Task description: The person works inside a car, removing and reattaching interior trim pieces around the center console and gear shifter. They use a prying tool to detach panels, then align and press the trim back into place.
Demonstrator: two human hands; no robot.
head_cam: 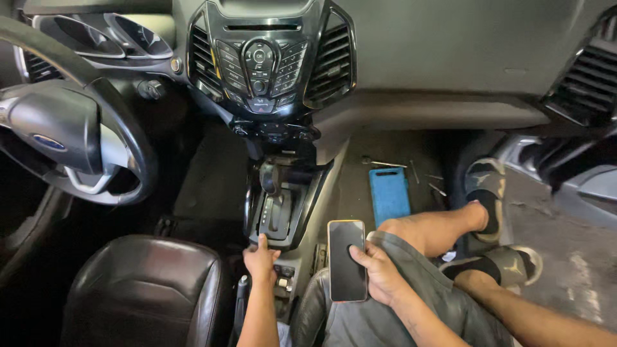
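I sit in a car's passenger seat, looking down at the centre console. My left hand grips the rear edge of the black gear-shift surround panel, which sits tilted. The gear lever stands ahead of it. My right hand holds a dark smartphone upright over my thigh, thumb resting on its blank screen.
The steering wheel is at the left, with the black leather driver's seat below it. The radio and vent panel is at the top centre. A blue flat case and several thin tools lie on the passenger floor beside my sandalled feet.
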